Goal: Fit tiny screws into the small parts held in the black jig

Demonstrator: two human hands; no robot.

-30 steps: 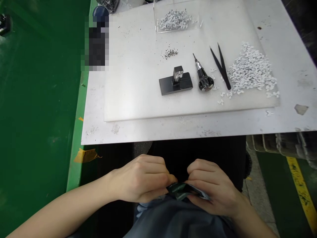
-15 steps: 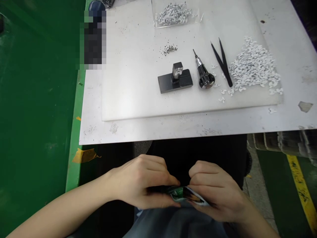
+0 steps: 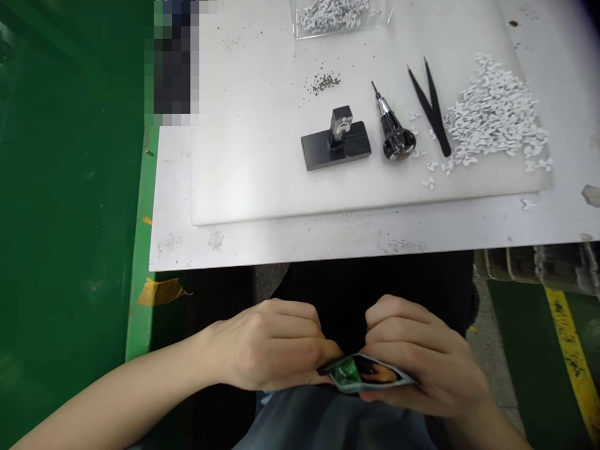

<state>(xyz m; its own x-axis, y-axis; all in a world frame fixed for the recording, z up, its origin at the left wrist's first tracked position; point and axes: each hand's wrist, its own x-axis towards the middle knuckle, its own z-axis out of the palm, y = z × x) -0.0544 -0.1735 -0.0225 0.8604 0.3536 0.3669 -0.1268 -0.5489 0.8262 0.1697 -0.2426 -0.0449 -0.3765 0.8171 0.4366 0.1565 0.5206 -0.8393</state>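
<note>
Both hands are low in my lap, below the table's front edge. My left hand (image 3: 269, 344) and my right hand (image 3: 422, 359) pinch a small green and dark foil packet (image 3: 363, 373) between them, fingers curled closed on its two ends. On the white mat (image 3: 262, 156) above lie a black block fixture (image 3: 335, 144) with a small metal part on it, a short screwdriver (image 3: 394, 128) and black tweezers (image 3: 431, 109).
A heap of small white parts (image 3: 497, 119) lies at the mat's right. A clear tray (image 3: 337, 15) holds more of them at the back. Tiny dark screws (image 3: 325, 81) sit mid-mat. Green surface (image 3: 70, 187) runs along the left; a yellow floor line (image 3: 572, 356) at right.
The packet has turned in my fingers and shows more of its green printed face. My hands shifted slightly right; the view tilted so the table sits a little higher.
</note>
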